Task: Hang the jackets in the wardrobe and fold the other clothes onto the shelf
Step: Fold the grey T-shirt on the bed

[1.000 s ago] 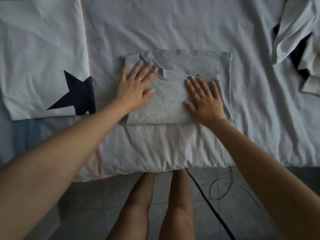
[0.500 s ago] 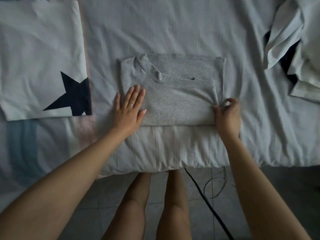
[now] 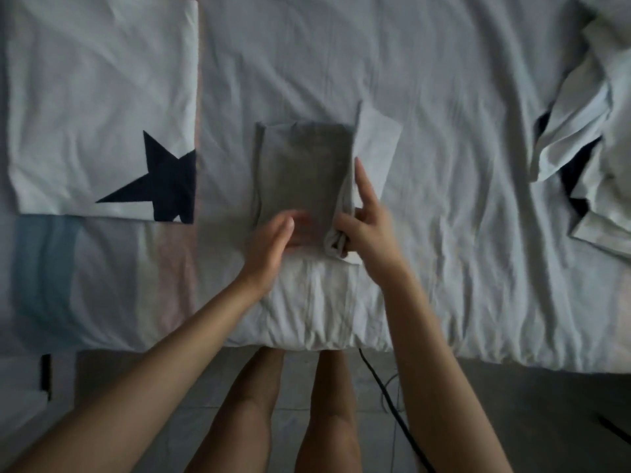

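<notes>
A grey T-shirt (image 3: 304,169) lies on the bed near its front edge, folded into a narrow upright rectangle. My right hand (image 3: 365,230) pinches the shirt's bunched lower right corner, with the index finger straight up along the right edge. My left hand (image 3: 273,240), blurred, touches the shirt's lower left part with its fingers stretched out. A pale flap (image 3: 375,148) shows just right of the shirt; I cannot tell whether it is shirt or sheet.
A folded white T-shirt with a dark star (image 3: 102,114) lies at the left. A heap of pale clothes (image 3: 594,138) sits at the right edge. The wrinkled bed sheet (image 3: 461,233) ends above the floor, where a black cable (image 3: 386,390) runs beside my legs.
The wide grey rectangle has become narrow: my right hand carried its right side over to the left. My left hand slid from the left edge to the lower middle.
</notes>
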The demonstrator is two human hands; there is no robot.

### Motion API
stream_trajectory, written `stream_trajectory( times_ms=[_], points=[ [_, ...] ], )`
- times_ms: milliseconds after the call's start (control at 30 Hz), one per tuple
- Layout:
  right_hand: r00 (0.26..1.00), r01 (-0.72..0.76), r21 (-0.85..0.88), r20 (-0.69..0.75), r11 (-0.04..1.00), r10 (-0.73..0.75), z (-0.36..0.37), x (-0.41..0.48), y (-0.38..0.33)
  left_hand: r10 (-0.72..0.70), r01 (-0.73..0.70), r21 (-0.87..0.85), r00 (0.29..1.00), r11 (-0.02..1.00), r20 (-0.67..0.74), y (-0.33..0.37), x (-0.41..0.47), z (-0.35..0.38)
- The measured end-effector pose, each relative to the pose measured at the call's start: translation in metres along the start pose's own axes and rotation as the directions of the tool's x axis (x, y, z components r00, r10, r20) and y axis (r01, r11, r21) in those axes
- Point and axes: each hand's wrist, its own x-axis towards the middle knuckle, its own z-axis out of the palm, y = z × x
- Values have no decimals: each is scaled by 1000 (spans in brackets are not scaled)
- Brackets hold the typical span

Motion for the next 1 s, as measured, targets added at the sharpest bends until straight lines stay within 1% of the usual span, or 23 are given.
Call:
stream_trajectory(
  times_ms=[33,67,100,133,167,200,233,267,300,333,367,400,467,533,567,600,633,700,767,800,867,900,1000],
  points=[
    [997,-26,-13,77,1000,27,17,5,-1,-102,87,-159,991,983,-83,0,5,8],
    [982,-92,-37,162,995,96,31,9,-2,-160,121,-218,972,968,-173,-4,11,11],
    [958,-171,-68,222,983,182,42,14,-1,-186,129,-222,947,967,-260,-4,14,13],
    [943,-229,-89,227,969,244,47,20,0,-195,128,-214,923,968,-332,-7,16,13],
    [952,-236,-114,170,965,253,49,28,5,-204,124,-223,901,967,-383,-10,16,10],
    [977,-191,-164,60,968,203,47,35,8,-216,126,-232,882,965,-420,-14,15,6],
    [992,-120,-246,-63,962,108,41,44,11,-217,121,-232,867,965,-448,-15,12,3],
    [987,-53,-345,-162,937,-4,33,52,11,-204,120,-202,860,972,-468,-21,9,-1],
    [969,3,-432,-221,902,-109,23,60,8,-171,122,-132,863,984,-476,-23,4,-5],
    [954,51,-521,-228,852,-197,15,69,3,-135,121,-61,863,991,-487,-27,0,-9],
    [939,85,-615,-213,784,-269,4,79,-3,-100,120,10,866,993,-489,-29,-3,-11],
    [937,104,-708,-166,699,-307,-2,88,-12,-69,121,74,867,990,-494,-32,-5,-15],
    [961,131,-830,-29,543,-276,0,107,-30,-34,123,140,857,983,-514,-35,-6,-24],
    [982,140,-884,68,446,-174,9,126,-41,-10,112,163,852,980,-523,-38,-7,-28],
    [989,127,-895,80,427,-127,14,134,-43,2,106,175,851,979,-525,-38,-7,-28],
    [992,118,-895,83,429,-99,20,139,-44,10,100,176,844,979,-537,-39,-8,-27],
    [992,118,-883,84,455,-94,28,143,-43,0,102,149,824,984,-566,-41,-9,-25],
    [987,126,-841,54,527,-149,39,144,-42,-34,112,88,784,990,-620,-44,-11,-21],
    [977,149,-823,37,549,-211,47,143,-41,-70,113,23,750,993,-657,-46,-13,-18],
    [973,158,-801,27,577,-229,50,142,-41,-80,109,2,739,994,-669,-47,-13,-18],
    [973,162,-735,8,658,-231,59,143,-40,-98,104,-32,721,994,-686,-49,-14,-20],
    [975,162,-714,10,682,-222,59,146,-40,-102,95,-49,717,994,-690,-49,-13,-20],
    [981,158,-734,42,660,-188,64,156,-39,-130,75,-108,680,991,-722,-53,-12,-24]
  ],
)
